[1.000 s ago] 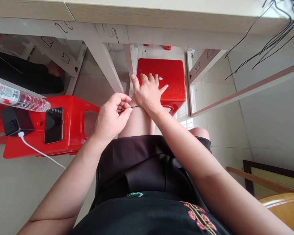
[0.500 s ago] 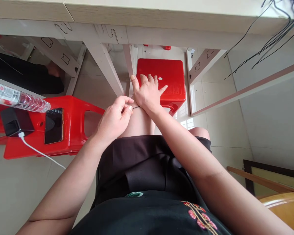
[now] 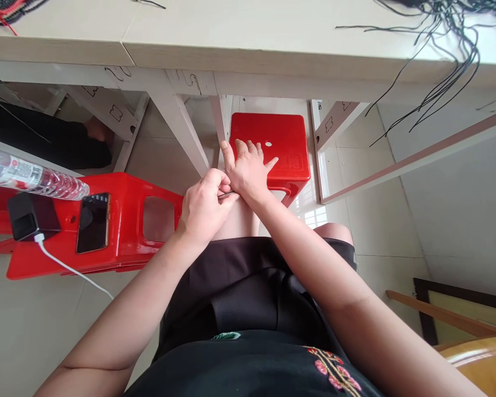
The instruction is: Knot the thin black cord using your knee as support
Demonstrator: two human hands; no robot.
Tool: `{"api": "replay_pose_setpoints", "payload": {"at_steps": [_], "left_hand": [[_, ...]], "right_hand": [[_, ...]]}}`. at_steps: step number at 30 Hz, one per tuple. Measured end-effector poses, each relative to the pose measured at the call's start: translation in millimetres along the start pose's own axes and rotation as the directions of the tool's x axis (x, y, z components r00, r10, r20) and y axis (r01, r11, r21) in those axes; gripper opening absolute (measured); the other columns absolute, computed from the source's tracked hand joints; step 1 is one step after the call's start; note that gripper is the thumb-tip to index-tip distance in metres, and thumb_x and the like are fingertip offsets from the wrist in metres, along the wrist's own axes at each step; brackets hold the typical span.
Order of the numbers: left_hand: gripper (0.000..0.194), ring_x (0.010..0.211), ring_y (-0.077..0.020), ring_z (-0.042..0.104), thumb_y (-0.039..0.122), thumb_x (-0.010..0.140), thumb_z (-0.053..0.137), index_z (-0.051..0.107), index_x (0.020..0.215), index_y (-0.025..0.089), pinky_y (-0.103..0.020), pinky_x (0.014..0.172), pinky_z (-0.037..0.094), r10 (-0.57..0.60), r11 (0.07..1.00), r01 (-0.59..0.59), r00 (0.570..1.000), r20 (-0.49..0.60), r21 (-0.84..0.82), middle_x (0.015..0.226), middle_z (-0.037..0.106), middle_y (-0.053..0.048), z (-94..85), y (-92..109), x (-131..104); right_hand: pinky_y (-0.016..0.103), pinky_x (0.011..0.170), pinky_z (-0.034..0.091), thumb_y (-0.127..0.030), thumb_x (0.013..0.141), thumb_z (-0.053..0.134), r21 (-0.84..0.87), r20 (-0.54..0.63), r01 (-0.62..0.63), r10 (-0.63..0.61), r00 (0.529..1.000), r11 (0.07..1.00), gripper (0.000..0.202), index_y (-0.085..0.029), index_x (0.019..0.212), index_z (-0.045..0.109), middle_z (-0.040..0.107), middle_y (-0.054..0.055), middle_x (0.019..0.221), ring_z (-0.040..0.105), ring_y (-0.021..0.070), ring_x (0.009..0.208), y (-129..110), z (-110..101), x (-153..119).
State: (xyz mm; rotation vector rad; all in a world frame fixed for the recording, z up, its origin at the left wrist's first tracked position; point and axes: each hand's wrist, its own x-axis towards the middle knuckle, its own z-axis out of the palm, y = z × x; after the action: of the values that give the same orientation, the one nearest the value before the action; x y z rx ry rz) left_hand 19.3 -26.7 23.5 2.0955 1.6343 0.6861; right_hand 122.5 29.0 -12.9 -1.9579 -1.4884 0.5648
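My left hand [image 3: 204, 204] is closed in a pinch beside my right wrist. A short stretch of thin dark cord [image 3: 227, 194] shows at its fingertips and runs to the underside of that wrist; the rest is hidden. Palm down above my bare leg [image 3: 237, 218], my right hand [image 3: 248, 168] is stretched out with its fingers spread, holding nothing. Beyond its fingers stands a red plastic stool [image 3: 289, 157]. Whether the palm presses on the leg I cannot tell.
A pale table [image 3: 240, 33] spans the front, with loose black cords [image 3: 442, 71] hanging over its edge. On a red stool [image 3: 126, 220] at left are a phone [image 3: 93, 223], a black charger [image 3: 33, 215] and a plastic bottle [image 3: 37, 173]. Another person's leg [image 3: 45, 132] shows behind.
My left hand has moved right and closed its fingertips on the cord at my right wrist. My right hand stays spread. The view has tilted up, showing more of the tabletop.
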Motion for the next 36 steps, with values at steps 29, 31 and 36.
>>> {"api": "replay_pose_setpoints", "payload": {"at_steps": [29, 31, 36], "left_hand": [[0.038, 0.080, -0.0164, 0.061, 0.003, 0.079, 0.034, 0.058, 0.104, 0.019, -0.025, 0.069, 0.043, 0.123, 0.955, -0.160, 0.980, 0.158, 0.249, 0.079, 0.065, -0.005, -16.9, 15, 11], [0.038, 0.082, -0.0170, 0.061, 0.003, 0.079, 0.035, 0.057, 0.106, 0.019, -0.026, 0.070, 0.043, 0.161, 0.942, -0.209, 0.968, 0.194, 0.264, 0.083, 0.066, -0.006, -16.3, 15, 13], [0.039, 0.070, -0.0165, 0.059, 0.006, 0.075, 0.039, 0.054, 0.107, 0.023, -0.027, 0.065, 0.041, 0.152, 0.959, -0.205, 0.955, 0.256, 0.197, 0.071, 0.063, -0.001, -16.5, 12, 19]], "right_hand": [[0.062, 0.104, 0.015, -0.058, 0.090, 0.015, 0.187, 0.115, -0.139, 0.119, 0.986, 0.972, 0.064, -0.020, 0.135, 0.040, 0.038, 0.009, 0.142, 0.022, 0.0305, 0.135, -15, -4, -7], [0.061, 0.103, 0.019, -0.055, 0.091, 0.016, 0.208, 0.125, -0.153, 0.129, 0.984, 0.966, 0.061, -0.020, 0.133, 0.042, 0.040, 0.010, 0.141, 0.025, 0.0300, 0.133, -13, -6, -9], [0.054, 0.101, 0.026, -0.054, 0.092, 0.016, 0.236, 0.125, -0.179, 0.153, 0.980, 0.955, 0.056, -0.025, 0.125, 0.050, 0.050, 0.008, 0.132, 0.036, 0.0270, 0.127, -10, -11, -11]]}}
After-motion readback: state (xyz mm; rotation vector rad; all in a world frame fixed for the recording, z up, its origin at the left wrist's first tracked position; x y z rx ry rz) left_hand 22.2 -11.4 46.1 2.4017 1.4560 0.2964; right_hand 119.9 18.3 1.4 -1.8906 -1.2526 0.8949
